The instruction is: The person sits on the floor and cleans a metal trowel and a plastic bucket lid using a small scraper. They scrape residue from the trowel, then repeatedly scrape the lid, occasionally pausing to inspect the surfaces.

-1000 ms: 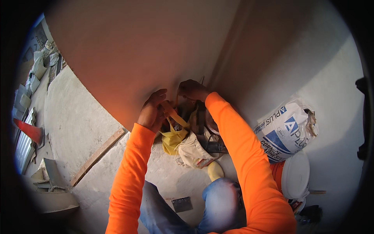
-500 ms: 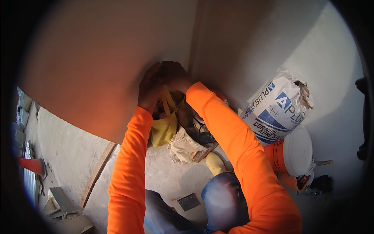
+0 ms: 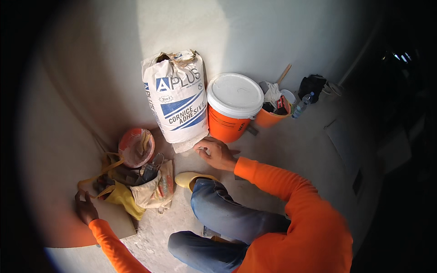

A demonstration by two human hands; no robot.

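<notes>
Yellow bag (image 3: 127,199) is lower L of frame, slumped on the floor (image 3: 157,232), w/ its strap (image 3: 104,171) looping off up-L. My L hand (image 3: 86,209) is right by the strap's lower end, fingers slightly bent; can't tell if they've got hold of it. Cloth bag (image 3: 152,193) sits just R of the yellow one, touching, w/ dark stuff in its open top. Red tub (image 3: 136,152), whitish inside, is just above it in frame.

My R hand (image 3: 217,154) is abt ctr of frame, fingers curled, by the btm of the white sack (image 3: 182,109); can't tell if it's touching that or holding anything. Sack's upright, upper ctr, torn at the top. Orange bucket (image 3: 227,125) w/ white lid (image 3: 236,93) is just R of it, then a smaller pail (image 3: 268,119) w/ a rag (image 3: 272,94) & other bits, upper R. Stick (image 3: 284,73) pokes up there; bottle (image 3: 302,104) is near the pail's R side.

My yellow shoe (image 3: 186,179) & jeans (image 3: 232,211) are lower ctr.
</notes>
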